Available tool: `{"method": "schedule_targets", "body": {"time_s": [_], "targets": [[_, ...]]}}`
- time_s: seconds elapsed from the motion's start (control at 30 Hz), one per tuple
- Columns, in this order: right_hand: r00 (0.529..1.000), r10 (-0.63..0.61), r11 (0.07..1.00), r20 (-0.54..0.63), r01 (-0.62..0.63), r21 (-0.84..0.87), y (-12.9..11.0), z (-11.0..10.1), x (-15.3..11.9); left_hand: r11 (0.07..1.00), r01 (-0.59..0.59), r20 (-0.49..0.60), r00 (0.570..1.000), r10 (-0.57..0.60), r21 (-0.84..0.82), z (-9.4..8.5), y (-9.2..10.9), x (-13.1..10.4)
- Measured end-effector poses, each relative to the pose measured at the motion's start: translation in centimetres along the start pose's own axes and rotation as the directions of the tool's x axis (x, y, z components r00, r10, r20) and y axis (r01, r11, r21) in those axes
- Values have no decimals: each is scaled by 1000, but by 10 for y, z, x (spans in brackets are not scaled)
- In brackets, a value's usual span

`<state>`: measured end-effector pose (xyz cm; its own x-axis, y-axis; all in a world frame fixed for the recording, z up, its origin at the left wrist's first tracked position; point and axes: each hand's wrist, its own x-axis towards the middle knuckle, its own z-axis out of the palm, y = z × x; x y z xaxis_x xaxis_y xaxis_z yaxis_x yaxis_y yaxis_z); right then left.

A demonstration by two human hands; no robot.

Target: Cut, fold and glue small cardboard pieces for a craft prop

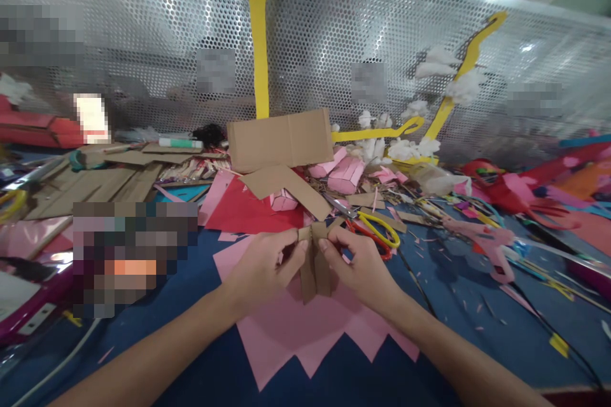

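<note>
Between my two hands is a small folded cardboard piece (315, 270), brown, with two strips hanging down from a crease. My left hand (272, 257) pinches its left side between thumb and fingers. On the other side my right hand (356, 261) pinches the right strip near the top. Below them lies pink paper (305, 337) with a zigzag lower edge, partly covered by my hands. Just beyond my right hand are scissors (382, 229) with yellow and orange handles. Red paper (248, 210) and a bent cardboard strip (296, 187) lie behind the hands.
A pink glue gun (487, 238) with a black cord rests on the right of the blue table (458, 362). Cardboard sheets (95, 187) are heaped at the left. Behind stand a cardboard box (281, 140) and a perforated metal panel (315, 25). Scraps litter the right side.
</note>
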<state>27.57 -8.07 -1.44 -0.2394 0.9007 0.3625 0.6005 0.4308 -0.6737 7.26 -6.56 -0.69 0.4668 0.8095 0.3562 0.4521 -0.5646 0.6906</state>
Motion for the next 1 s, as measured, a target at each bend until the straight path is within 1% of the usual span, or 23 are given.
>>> {"method": "schedule_targets", "body": {"time_s": [0.23,0.37,0.47,0.53,0.6,0.63,0.7,0.77,0.8,0.83,0.87,0.9,0.93,0.97,1.0], "targets": [[1000,-9,1000,-3,9,-15,-1,-1,1,1000,-31,8,999,31,-3,-1,0,0],[1000,-11,1000,-2,11,-19,-1,0,1,1000,-31,15,999,31,0,-1,-1,-1],[1000,-9,1000,-13,9,-20,-2,-1,0,1000,-17,-1,1000,18,24,-1,-2,0],[998,-16,1000,-66,16,-2,-4,-4,-1,999,-7,-9,1000,7,32,-1,-3,0],[986,-29,998,-165,36,44,-6,-8,-2,1000,-5,-20,1000,5,31,-2,-3,1],[974,-31,996,-222,48,72,-7,-11,-2,999,-8,-43,999,10,32,-3,-4,1],[949,-17,991,-314,58,123,-7,-15,-3,999,-24,-126,992,29,38,-6,-3,1],[935,13,985,-355,49,165,-5,-18,-3,998,-53,-203,978,56,19,-10,-2,1],[938,32,981,-345,37,191,-4,-18,-2,998,-69,-218,974,68,1,-11,-1,1],[950,51,973,-308,21,228,-3,-18,-2,996,-82,-221,972,76,-17,-13,-1,0],[969,73,959,-237,-3,284,-2,-17,-1,995,-93,-222,971,84,-32,-13,-1,-1],[986,99,930,-135,-43,364,-2,-16,-1,994,-102,-217,972,91,-38,-13,-2,-1],[992,126,880,-11,-107,462,-3,-14,-1,993,-110,-224,970,99,-37,-13,-4,-2],[982,149,808,115,-188,558,-4,-12,-1,992,-122,-236,965,111,-32,-11,-6,-2],[960,167,719,224,-274,639,-5,-11,-2,990,-141,-229,964,131,-25,-10,-9,-3]]}}
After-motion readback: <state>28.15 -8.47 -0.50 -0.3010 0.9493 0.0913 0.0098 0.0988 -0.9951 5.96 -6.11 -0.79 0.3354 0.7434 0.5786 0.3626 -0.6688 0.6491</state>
